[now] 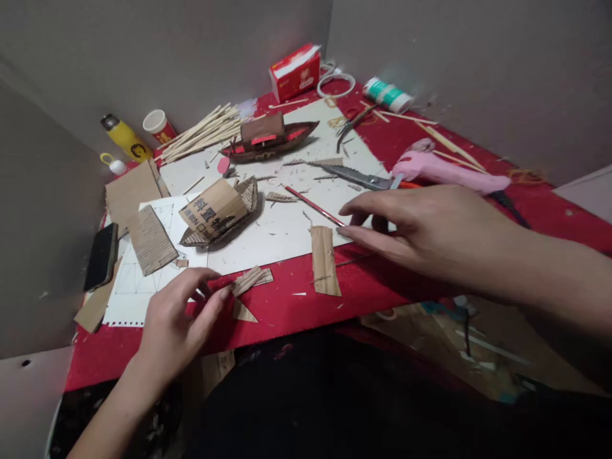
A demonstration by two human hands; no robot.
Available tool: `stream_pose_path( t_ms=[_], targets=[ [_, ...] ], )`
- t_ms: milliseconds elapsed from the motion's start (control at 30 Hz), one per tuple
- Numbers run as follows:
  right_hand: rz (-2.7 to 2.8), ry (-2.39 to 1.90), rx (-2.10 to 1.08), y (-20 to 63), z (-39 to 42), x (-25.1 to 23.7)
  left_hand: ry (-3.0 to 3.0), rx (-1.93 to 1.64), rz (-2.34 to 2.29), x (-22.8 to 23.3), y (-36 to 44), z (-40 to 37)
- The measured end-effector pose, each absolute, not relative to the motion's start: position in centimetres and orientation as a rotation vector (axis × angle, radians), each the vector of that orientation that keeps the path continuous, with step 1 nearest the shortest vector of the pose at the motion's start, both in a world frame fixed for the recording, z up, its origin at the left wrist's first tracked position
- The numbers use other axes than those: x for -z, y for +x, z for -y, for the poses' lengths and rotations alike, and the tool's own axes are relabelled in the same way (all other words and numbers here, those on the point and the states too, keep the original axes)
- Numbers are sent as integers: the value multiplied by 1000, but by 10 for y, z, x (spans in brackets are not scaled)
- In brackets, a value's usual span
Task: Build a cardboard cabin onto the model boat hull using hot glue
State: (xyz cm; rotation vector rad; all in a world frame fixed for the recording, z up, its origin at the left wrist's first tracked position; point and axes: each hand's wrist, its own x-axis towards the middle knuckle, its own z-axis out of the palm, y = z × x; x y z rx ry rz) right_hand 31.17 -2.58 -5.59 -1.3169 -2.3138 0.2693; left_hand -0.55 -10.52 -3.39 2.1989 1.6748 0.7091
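Note:
My left hand [174, 322] rests near the table's front edge, fingertips touching small cardboard scraps [251, 280]; whether it grips one I cannot tell. My right hand [421, 229] hovers flat over the red cloth, fingers together and pointing left, its tips just right of a cardboard strip [325, 260] and at the near end of a red pencil [313, 205]. It holds nothing I can see. An unfinished cardboard boat [220, 213] lies on the white sheet [282, 236] beyond both hands. A finished dark model boat [270, 137] stands farther back.
Scissors [356, 175] and a pink glue gun [444, 169] lie right of centre. Wooden sticks [203, 134], a tissue box [295, 71], a yellow bottle [123, 135], a paper cup [159, 124] and a glue tube [388, 94] line the back. Corrugated cardboard [150, 239] and a black phone [102, 255] sit left.

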Motion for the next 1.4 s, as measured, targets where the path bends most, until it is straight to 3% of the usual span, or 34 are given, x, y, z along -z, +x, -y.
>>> stream_pose_path(
  t_ms=[133,300,567,700,800,1033,1233,1400],
  targets=[
    [2420,-1203,-59,316,42,67,2417,-299,-1662,53,-3,86],
    [2390,-1138,-162,311,54,72,2394,-56,-1693,57,8,81],
    [2334,-1215,-313,309,59,87,2195,-145,-1672,50,3,77],
    [2338,-1152,-311,301,57,93,1948,-371,-1655,47,-2,79],
    [2255,-1091,-515,288,54,83,1566,-615,-1508,43,0,75],
    [1721,-993,-1545,235,41,45,1278,-705,-1182,37,23,64],
    [1539,-994,-1717,207,17,49,1283,-744,-1168,40,19,62],
    [1514,-1034,-1631,216,8,44,1134,-865,-1236,39,6,58]
  ],
)
